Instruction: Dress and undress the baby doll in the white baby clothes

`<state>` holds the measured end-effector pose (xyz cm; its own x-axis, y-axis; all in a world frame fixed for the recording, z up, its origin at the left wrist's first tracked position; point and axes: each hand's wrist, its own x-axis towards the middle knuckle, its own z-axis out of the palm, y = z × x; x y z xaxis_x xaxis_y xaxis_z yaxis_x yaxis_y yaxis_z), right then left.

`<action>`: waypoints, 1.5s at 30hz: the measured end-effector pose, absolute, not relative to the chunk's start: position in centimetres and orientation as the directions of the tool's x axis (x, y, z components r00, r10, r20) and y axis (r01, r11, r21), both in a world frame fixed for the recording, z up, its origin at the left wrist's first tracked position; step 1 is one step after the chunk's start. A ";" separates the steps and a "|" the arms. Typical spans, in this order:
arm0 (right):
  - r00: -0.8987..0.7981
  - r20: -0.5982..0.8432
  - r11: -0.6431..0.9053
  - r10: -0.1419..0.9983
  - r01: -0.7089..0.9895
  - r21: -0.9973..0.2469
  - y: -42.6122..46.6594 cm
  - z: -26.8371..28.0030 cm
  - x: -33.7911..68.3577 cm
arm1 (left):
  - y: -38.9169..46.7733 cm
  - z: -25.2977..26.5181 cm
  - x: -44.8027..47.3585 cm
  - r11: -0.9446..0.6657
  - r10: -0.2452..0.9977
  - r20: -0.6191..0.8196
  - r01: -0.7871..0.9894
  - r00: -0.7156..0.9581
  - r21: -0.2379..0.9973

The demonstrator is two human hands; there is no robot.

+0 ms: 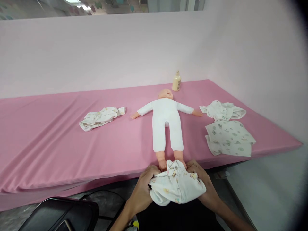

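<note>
A white baby garment point(178, 187) with a small coloured print hangs bunched between my hands, at the front edge of the table. My left hand point(145, 183) is closed on its left side, and my right hand point(201, 176) grips its right side. Whether it is a top or trousers I cannot tell. Just beyond it a baby doll point(166, 112) with a white cloth body lies on its back, arms spread and feet towards me. The doll's feet reach the table edge close to my fingers, and the garment partly covers them from view.
A pink sheet point(115, 144) covers the table. Left of the doll lies a crumpled white garment point(102, 118); to its right are another garment point(222, 110) and a folded printed cloth point(229, 136). A pump bottle point(176, 82) stands behind the head. A black chair point(64, 211) is at lower left.
</note>
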<state>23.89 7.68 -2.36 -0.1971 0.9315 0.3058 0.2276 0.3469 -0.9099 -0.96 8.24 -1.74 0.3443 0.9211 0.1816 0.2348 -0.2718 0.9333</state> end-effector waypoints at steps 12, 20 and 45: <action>-0.476 0.168 0.236 0.863 0.085 -0.968 8.6 -0.8 25.9 | 10.0 2.6 -3.6 -0.103 0.759 -0.231 0.462 0.609 0.881; -0.798 -0.083 0.163 0.597 0.222 -0.961 10.5 2.1 30.0 | 13.1 4.4 -7.6 -0.178 0.374 -0.193 0.275 0.907 0.945; -0.087 0.538 0.512 0.838 0.466 -0.722 6.0 16.3 23.3 | 8.7 18.5 3.1 -0.383 0.887 0.254 0.308 0.385 0.871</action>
